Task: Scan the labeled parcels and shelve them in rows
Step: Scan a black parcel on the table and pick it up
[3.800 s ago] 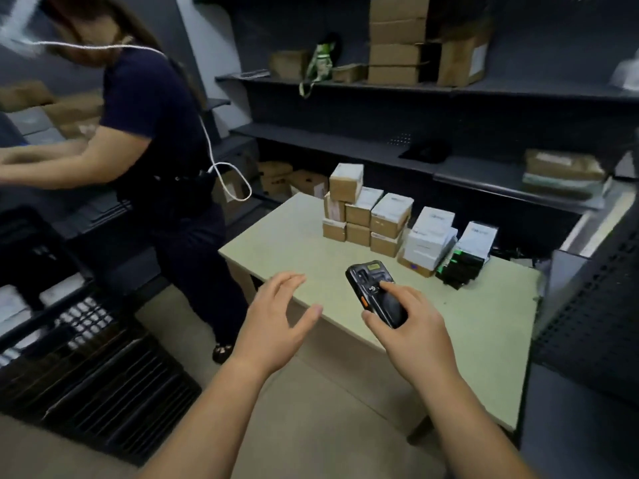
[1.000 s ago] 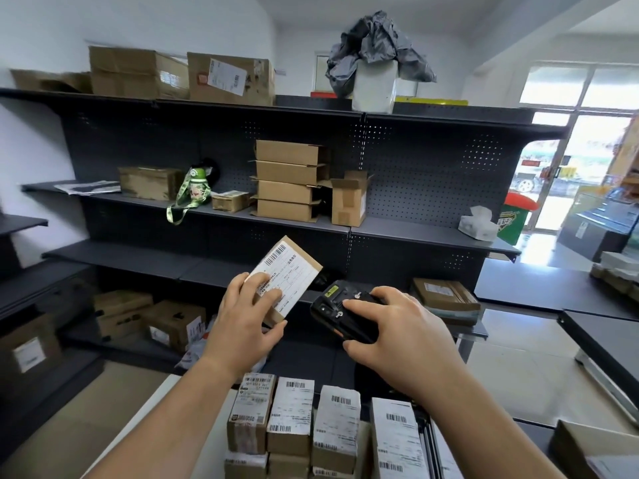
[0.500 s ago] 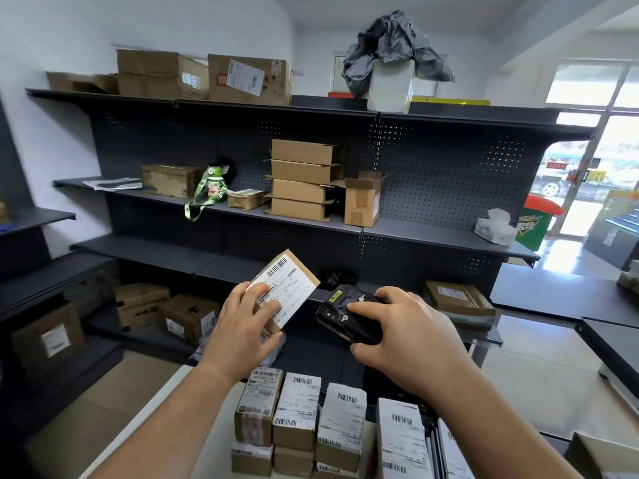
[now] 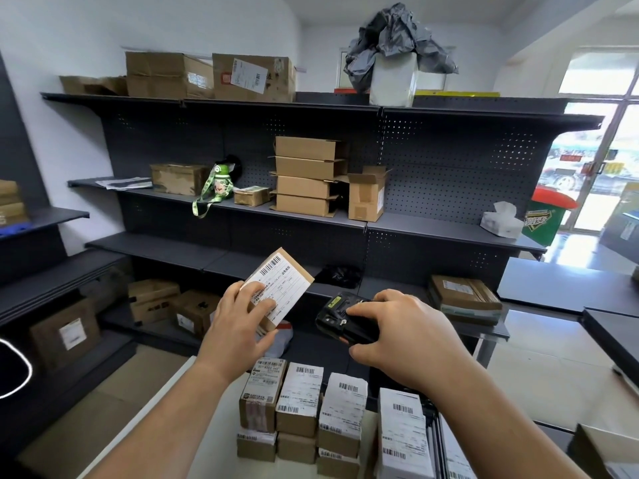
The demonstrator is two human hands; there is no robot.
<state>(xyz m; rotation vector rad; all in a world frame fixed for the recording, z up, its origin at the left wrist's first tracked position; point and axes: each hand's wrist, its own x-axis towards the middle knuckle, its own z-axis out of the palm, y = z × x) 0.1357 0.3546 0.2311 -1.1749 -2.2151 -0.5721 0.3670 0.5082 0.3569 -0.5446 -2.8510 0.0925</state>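
Two hands: left hand (image 4: 238, 328) grips a parcel (image 4: 278, 288), right hand (image 4: 401, 330) a scanner (image 4: 335, 318), above stacked parcels (image 4: 300, 388), shelves (image 4: 432, 233) beyond.

The left hand (image 4: 238, 323) grips a labeled parcel (image 4: 278, 288), tilted; just right, the right hand (image 4: 397, 330) holds a black scanner (image 4: 337, 318) above stacked parcels (image 4: 321, 413).

**Inspector:** Walls and ceiling?
**Surveyor:** Wall (image 4: 69, 39) painted white. Ceiling white, with a beam crossing at the upper right.
**Inspector:** Furniture?
**Surveyor:** Dark grey metal shelving unit (image 4: 449, 160) against the wall, 2 bays side by side, perforated back panels. A further dark shelf run (image 4: 45, 216) on the left. Dark flat surfaces (image 4: 553, 288) on the right.
**Inspector:** Floor?
**Surveyor:** Floor (image 4: 539, 354) pale and glossy on the right, tan on the left.
**Inspector:** Light?
**Surveyor:** Daylight through a glazed door (image 4: 601, 140) at the far right, overexposed. The street beyond is blurred.
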